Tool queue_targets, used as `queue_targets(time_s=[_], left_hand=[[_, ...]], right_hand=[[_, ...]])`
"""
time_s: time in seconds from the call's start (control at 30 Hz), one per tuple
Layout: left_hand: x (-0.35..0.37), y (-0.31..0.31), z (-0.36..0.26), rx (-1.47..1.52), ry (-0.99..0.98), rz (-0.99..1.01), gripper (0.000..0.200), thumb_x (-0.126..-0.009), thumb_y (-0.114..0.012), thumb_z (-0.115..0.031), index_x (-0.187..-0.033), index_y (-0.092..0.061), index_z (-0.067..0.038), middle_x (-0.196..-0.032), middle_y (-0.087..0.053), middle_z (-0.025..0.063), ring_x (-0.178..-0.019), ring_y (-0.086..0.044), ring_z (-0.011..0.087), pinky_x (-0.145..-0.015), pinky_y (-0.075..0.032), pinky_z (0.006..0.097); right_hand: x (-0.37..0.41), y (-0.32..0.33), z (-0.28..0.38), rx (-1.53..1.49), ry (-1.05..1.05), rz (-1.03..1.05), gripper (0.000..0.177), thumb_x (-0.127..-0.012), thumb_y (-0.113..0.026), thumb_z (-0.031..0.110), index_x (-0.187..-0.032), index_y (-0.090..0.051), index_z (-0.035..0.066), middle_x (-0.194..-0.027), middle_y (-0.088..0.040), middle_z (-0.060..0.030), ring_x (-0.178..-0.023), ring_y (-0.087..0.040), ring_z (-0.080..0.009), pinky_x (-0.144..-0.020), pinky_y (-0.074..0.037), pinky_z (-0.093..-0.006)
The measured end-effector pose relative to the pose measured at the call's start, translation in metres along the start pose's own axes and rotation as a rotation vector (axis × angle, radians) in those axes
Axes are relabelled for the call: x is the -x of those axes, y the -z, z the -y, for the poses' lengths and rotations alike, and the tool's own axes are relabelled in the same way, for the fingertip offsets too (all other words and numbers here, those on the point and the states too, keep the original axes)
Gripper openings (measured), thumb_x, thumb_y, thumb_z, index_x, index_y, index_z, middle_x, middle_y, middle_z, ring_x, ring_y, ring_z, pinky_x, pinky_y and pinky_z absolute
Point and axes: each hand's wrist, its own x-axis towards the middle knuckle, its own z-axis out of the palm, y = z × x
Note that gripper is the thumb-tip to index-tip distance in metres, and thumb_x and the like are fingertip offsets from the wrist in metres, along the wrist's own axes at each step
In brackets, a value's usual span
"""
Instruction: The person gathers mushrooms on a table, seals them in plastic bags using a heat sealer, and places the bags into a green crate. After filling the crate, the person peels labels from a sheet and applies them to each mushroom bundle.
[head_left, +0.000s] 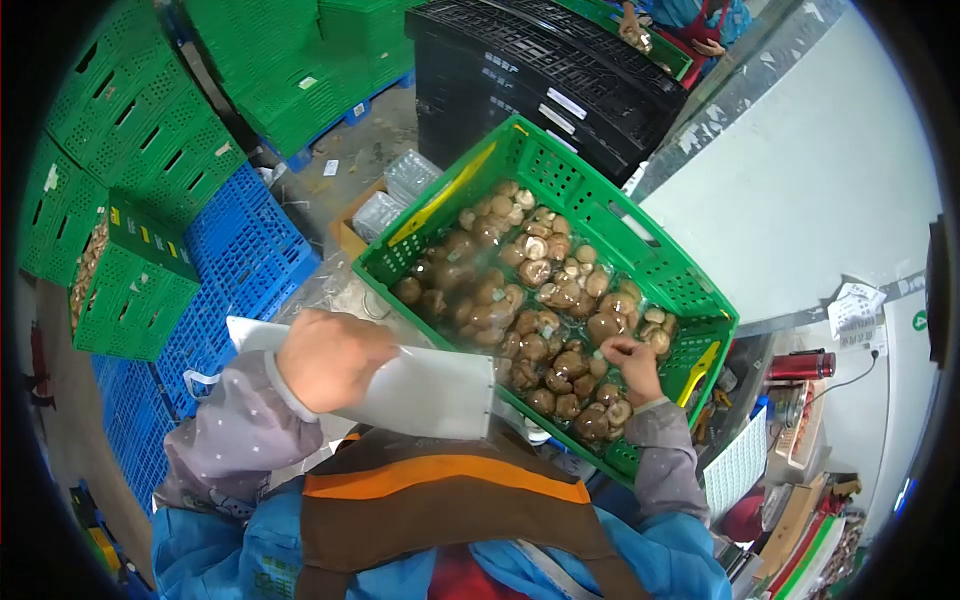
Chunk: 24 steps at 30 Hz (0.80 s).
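Observation:
A green crate point(640, 235) with yellow handles stands tilted across my view, filled with brown mushrooms point(560, 365) in clear plastic packs. My right hand point(637, 368) reaches into the crate's near right side, thumb and fingers drawn together over the packs; what they pinch is too small to make out. Curled into a fist, my left hand point(335, 358) is over a pale grey flat panel point(430, 390), which lies between my body and the crate. The underside of this fist is hidden.
Black crates point(530, 85) are stacked beyond the green one. Clear plastic trays point(410, 175) sit in a carton at its left. Green crates point(150, 265) rest on blue pallets point(245, 240). A red flask point(802, 366) lies at right. Another person's hand point(708, 47) shows at the top.

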Motion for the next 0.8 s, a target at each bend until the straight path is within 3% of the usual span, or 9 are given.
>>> queue_targets(time_s=[0.1,0.2,0.27,0.33,0.47,0.63,0.7,0.77,0.8], left_hand=[[0.0,0.0,0.005,-0.01,0.005,0.013,0.006,-0.071,-0.064,-0.013,-0.07,-0.06,-0.009,-0.067,-0.058,0.006,-0.064,-0.058,0.0281,-0.052,-0.042,0.039],[-0.011,0.015,0.006,0.041,-0.078,-0.133,0.007,-0.069,-0.065,-0.012,-0.076,-0.065,-0.01,-0.068,-0.058,0.0054,-0.062,-0.055,0.0269,-0.052,-0.041,0.0369],[-0.02,0.032,-0.006,0.017,-0.082,-0.226,0.012,-0.069,-0.065,-0.011,-0.081,-0.067,-0.012,-0.069,-0.057,0.0045,-0.061,-0.053,0.0252,-0.052,-0.041,0.036],[-0.03,0.036,-0.018,-0.008,-0.083,-0.326,0.018,-0.068,-0.065,-0.01,-0.085,-0.069,-0.013,-0.069,-0.057,0.0036,-0.06,-0.051,0.0236,-0.052,-0.041,0.0351],[-0.039,0.019,-0.047,-0.207,-0.253,-0.349,0.035,-0.064,-0.067,-0.013,-0.098,-0.069,-0.019,-0.084,-0.06,0.0003,-0.065,-0.05,0.0186,-0.057,-0.041,0.033],[-0.033,-0.05,-0.052,-0.153,-0.336,-0.184,0.044,-0.063,-0.071,-0.02,-0.106,-0.066,-0.02,-0.107,-0.059,0.002,-0.079,-0.053,0.0185,-0.068,-0.043,0.0335],[-0.028,-0.057,-0.045,0.03,-0.306,-0.269,0.049,-0.061,-0.074,-0.026,-0.108,-0.064,-0.017,-0.118,-0.055,0.0079,-0.09,-0.053,0.0225,-0.076,-0.043,0.0353],[-0.006,-0.056,-0.017,0.023,-0.032,-0.223,0.06,-0.065,-0.078,-0.022,-0.12,-0.056,-0.013,-0.124,-0.051,0.0136,-0.104,-0.05,0.0239,-0.085,-0.042,0.0384],[0.01,-0.073,0.006,0.325,0.193,-0.385,0.064,-0.067,-0.077,-0.017,-0.125,-0.05,-0.013,-0.122,-0.052,0.0141,-0.105,-0.05,0.0235,-0.087,-0.042,0.0378]], right_hand=[[-0.015,0.003,-0.075,0.459,0.285,0.007,0.012,-0.073,-0.069,-0.003,-0.084,-0.067,0.001,-0.079,-0.064,-0.0016,-0.074,-0.059,-0.0119,-0.07,-0.046,-0.0244],[-0.026,-0.002,-0.1,0.435,0.08,-0.344,0.015,-0.071,-0.072,0.0,-0.084,-0.064,0.002,-0.08,-0.063,-0.0029,-0.074,-0.059,-0.0135,-0.069,-0.047,-0.0256],[-0.025,-0.003,-0.089,0.264,0.072,-0.313,0.015,-0.072,-0.071,-0.001,-0.085,-0.064,0.002,-0.079,-0.063,-0.0023,-0.072,-0.058,-0.0129,-0.067,-0.046,-0.0248],[-0.002,-0.022,-0.024,-0.063,0.062,-0.201,0.009,-0.081,-0.066,0.007,-0.089,-0.062,0.004,-0.082,-0.061,-0.0022,-0.074,-0.057,-0.0105,-0.066,-0.044,-0.0234],[0.062,-0.059,0.101,-0.483,0.109,0.297,0.032,-0.094,-0.049,0.029,-0.102,-0.06,0.0,-0.095,-0.061,-0.006,-0.084,-0.053,-0.0119,-0.077,-0.041,-0.0261],[0.081,-0.078,0.13,-0.229,0.09,0.285,0.026,-0.09,-0.055,0.016,-0.108,-0.059,-0.003,-0.104,-0.062,-0.0063,-0.092,-0.055,-0.0108,-0.081,-0.043,-0.027],[0.079,-0.077,0.12,-0.136,0.036,0.26,0.024,-0.088,-0.058,0.009,-0.108,-0.06,-0.004,-0.103,-0.063,-0.0054,-0.091,-0.056,-0.0108,-0.08,-0.044,-0.0262],[0.079,-0.073,0.102,-0.176,0.16,0.181,0.026,-0.083,-0.058,-0.002,-0.109,-0.061,-0.003,-0.099,-0.065,-0.0042,-0.087,-0.058,-0.0112,-0.077,-0.046,-0.0244],[0.082,-0.068,0.089,-0.221,0.124,0.193,0.026,-0.082,-0.057,-0.002,-0.108,-0.061,-0.002,-0.101,-0.064,-0.0047,-0.088,-0.058,-0.0114,-0.079,-0.046,-0.0252]])
